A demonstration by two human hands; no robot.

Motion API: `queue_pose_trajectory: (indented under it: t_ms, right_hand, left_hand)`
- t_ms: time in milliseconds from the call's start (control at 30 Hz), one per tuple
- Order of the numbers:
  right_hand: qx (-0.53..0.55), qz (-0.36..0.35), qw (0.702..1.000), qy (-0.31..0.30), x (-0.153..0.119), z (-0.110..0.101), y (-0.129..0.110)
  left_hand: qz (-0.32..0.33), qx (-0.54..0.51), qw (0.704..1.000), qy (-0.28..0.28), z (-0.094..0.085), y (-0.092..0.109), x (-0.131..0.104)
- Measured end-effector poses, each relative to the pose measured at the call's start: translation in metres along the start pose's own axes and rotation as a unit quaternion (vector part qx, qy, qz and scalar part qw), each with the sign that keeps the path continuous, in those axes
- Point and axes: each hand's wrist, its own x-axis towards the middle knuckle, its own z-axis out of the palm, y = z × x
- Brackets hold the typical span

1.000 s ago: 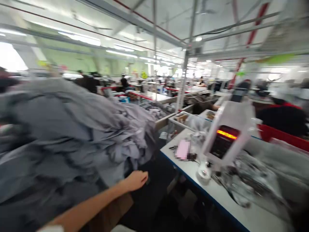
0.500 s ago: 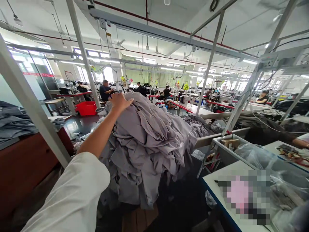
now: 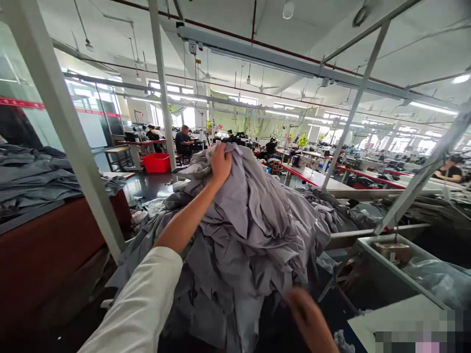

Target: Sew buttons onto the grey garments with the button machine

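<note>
A tall heap of grey cloth pieces (image 3: pixel 257 235) fills the middle of the head view, with folds hanging down its front. My left hand (image 3: pixel 221 165) is at the top of this heap, its fingers closed over a fold of grey cloth (image 3: pixel 238 193); the fingertips are partly hidden. Low on the right, my right hand (image 3: pixel 307 314) is beside the lower right edge of the heap. Motion smears its fingers, and I cannot make out anything in it.
More grey cloth (image 3: pixel 35 171) is piled on a brown-sided stand at left. Metal posts (image 3: pixel 69 132) rise around the heap. A white-topped table (image 3: pixel 401 318) is at lower right, beside a grey bin (image 3: pixel 382 264). Behind are a red tub (image 3: pixel 156 163) and people at sewing tables.
My view has turned left, so the surroundings sit further right. My left hand's fingers have closed on cloth at the heap's top. My right hand has come into view at lower right.
</note>
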Motion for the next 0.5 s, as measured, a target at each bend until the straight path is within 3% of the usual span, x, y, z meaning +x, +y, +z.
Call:
queue_pose_trajectory:
  t_ms: [100, 200, 267, 333, 400, 500]
  right_hand:
    - [0.059, -0.086, 0.988, 0.110, 0.088, -0.017, -0.031]
    - [0.116, -0.129, 0.963, 0.205, 0.206, -0.034, -0.083]
    - [0.089, -0.134, 0.968, 0.192, 0.279, -0.031, -0.118]
    - [0.005, -0.110, 0.982, 0.152, 0.337, -0.014, -0.145]
    - [-0.082, -0.073, 0.990, 0.092, 0.381, 0.011, -0.163]
    - [-0.154, -0.028, 0.987, 0.035, 0.424, 0.049, -0.176]
  left_hand:
    - [0.075, -0.032, 0.997, -0.005, -0.003, 0.017, -0.020]
    - [0.196, 0.005, 0.972, -0.129, 0.003, 0.024, -0.046]
    - [0.285, 0.032, 0.934, -0.213, 0.010, 0.023, -0.061]
    - [0.303, 0.044, 0.921, -0.240, 0.013, 0.018, -0.074]
    - [0.282, 0.040, 0.932, -0.225, 0.012, 0.010, -0.084]
    - [0.228, 0.026, 0.959, -0.167, 0.003, -0.009, -0.095]
